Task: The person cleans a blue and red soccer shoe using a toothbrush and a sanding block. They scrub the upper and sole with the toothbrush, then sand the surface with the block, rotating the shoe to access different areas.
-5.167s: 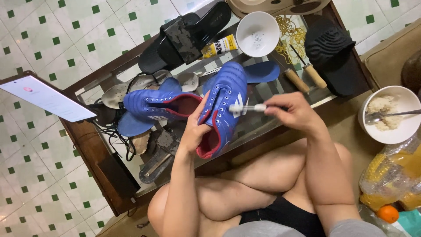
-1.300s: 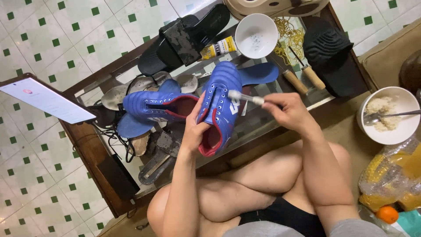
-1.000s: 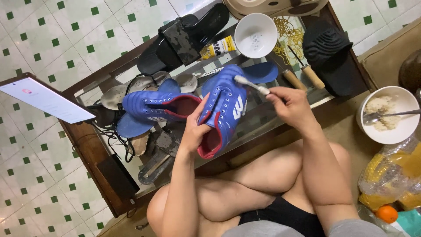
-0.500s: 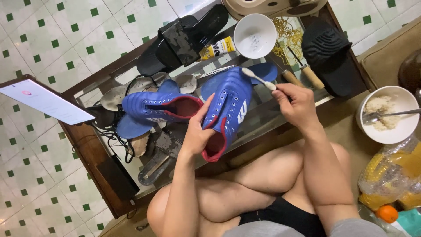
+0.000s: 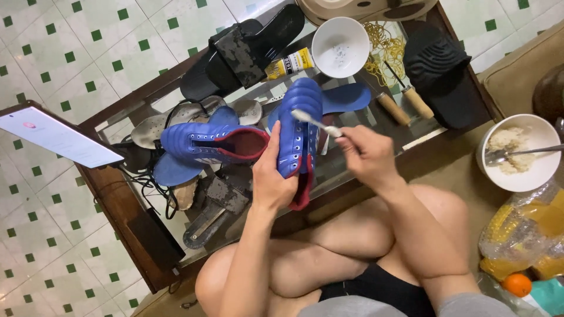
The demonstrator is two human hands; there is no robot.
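— Now, item one: blue leather football boot with red lining [image 5: 298, 126], held above the glass-topped wooden table [image 5: 117, 199]. Status?

— Turned. Half a second ago its side panel with the white marking faces the camera; now the laced top and toe face up, with the toe pointing away from the person. Left hand [image 5: 271, 179] clasps it at the heel end, thumb on one side, fingers wrapped round the other.

— Item two: small white-headed brush [image 5: 315, 122]?

— Right hand [image 5: 367, 155] pinches its handle, fingers closed tight around it. The bristle end, a second ago near the toe edge, now lies across the upper, just beside the lace eyelets. My reading: the side is done with and the brushing moves on to the top of the boot.

— Item three: matching blue boot [image 5: 214, 142]?

— Unchanged; lies on its side on the table, opening toward the held boot, just beside the left hand.

— Remaining stock?

— Blue insole [image 5: 346, 97] behind the held boot; white bowl [image 5: 341, 47] with specks inside; yellow tube [image 5: 289, 63]; black sandals [image 5: 241, 50]; two wooden-handled tools [image 5: 405, 100]; second bowl of rice with spoon [image 5: 517, 152] well apart to the right.
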